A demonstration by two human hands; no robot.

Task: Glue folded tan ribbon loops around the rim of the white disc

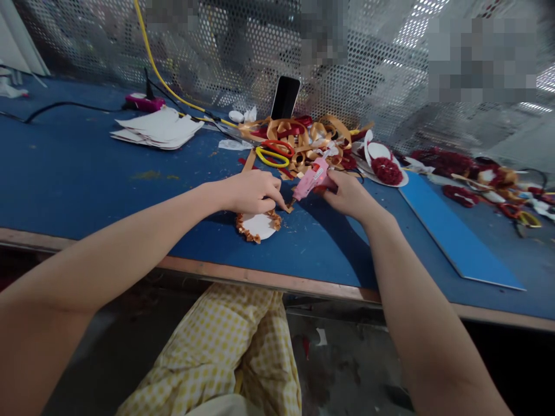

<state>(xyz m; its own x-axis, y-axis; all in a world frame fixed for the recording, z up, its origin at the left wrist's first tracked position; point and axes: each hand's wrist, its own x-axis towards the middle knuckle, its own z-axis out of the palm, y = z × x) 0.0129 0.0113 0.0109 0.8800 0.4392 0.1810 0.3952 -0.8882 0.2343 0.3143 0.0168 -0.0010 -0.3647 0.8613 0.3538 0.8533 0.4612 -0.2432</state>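
My right hand [347, 193] is wrapped round a pink hot glue gun [311, 180], whose nozzle points down and to the left. Under the nozzle lies the tip of a gold ribbon [289, 208], which my left hand [254, 192] grips with its fingers curled and the index finger stretched toward the tip. More of this ribbon seems to emerge behind the left hand. Just below that hand, a white paper disc [259, 226] edged with ruffled gold ribbon rests flat on the blue table [208, 234]. The left fingers partly cover its upper edge.
Red-and-yellow-handled scissors [273, 156] lie beside a heap of gold and red ribbons [321, 136]. Behind stands a phone [286, 97]. White sheets [158, 128] are stacked left, a blue board [459, 231] lies right, and a perforated metal screen [243, 58] closes the back.
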